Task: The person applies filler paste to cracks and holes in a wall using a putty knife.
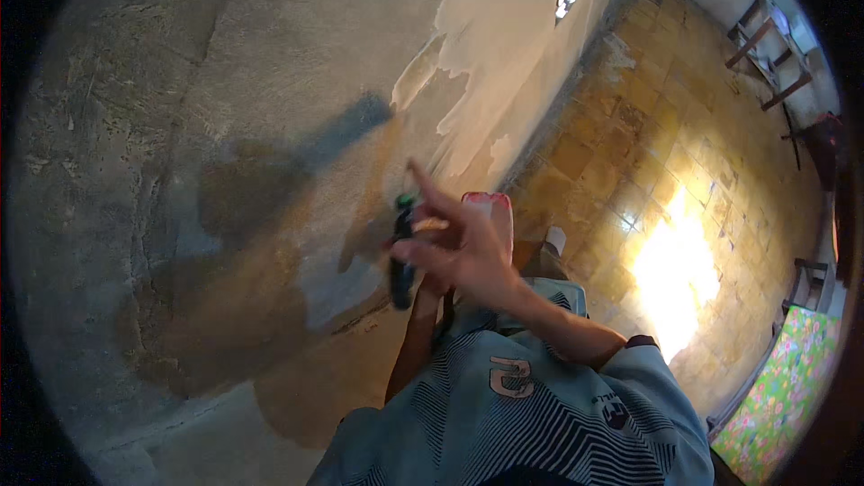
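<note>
My right hand (472, 256) reaches across in front of my body toward the wall, blurred by motion. Its index finger stretches forward, while the thumb lies over a dark, long tool (401, 279) with a green end. That grip looks closed, though the tool's exact kind is not clear. Behind it, my left hand (434, 284) is mostly hidden, and its fingers do not show. A container with a red rim (487, 196) and a pale inside appears just beyond the right hand; what supports it is hidden.
A rough grey plaster wall (297, 45) fills the left side, with damp patches and a paler coated area (490, 63). Yellowish floor tiles (594, 144) lie to the right, with a bright sunlit patch. A wooden furniture frame (765, 45) and a green flowered cloth (778, 396) stand farther right.
</note>
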The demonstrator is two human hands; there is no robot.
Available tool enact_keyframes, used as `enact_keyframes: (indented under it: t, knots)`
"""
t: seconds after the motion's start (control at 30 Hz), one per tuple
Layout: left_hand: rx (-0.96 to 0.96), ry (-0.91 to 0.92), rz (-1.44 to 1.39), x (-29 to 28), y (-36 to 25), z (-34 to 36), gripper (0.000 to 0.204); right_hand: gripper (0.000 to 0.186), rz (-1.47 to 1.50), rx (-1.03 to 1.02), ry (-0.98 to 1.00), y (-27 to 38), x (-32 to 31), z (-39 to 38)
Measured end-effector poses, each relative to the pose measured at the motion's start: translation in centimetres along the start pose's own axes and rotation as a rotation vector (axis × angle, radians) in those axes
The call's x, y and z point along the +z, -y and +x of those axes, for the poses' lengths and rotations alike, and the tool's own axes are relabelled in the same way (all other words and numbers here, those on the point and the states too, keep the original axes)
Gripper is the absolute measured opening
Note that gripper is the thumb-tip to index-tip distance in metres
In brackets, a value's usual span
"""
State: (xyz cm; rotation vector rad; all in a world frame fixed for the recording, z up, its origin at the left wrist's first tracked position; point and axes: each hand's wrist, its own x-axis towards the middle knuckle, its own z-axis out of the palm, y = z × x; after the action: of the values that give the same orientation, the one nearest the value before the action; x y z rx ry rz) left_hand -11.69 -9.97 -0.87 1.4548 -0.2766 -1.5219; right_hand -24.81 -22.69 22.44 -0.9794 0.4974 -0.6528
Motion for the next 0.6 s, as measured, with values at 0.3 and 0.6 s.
enact_keyframes:
  t: [0.3,0.6]
  knots:
    - [0.013,0.033,0.057,-0.8,1.2,-0.2,0.064,0.085,-0.146,-0.019,-0.274,-5.9,-8.4,6.9]
    - [-0.024,0.019,0.111,-1.1,1.5,-1.7,0.061,0.09,-0.107,-0.114,-0.316,-7.8,-5.0,8.6]
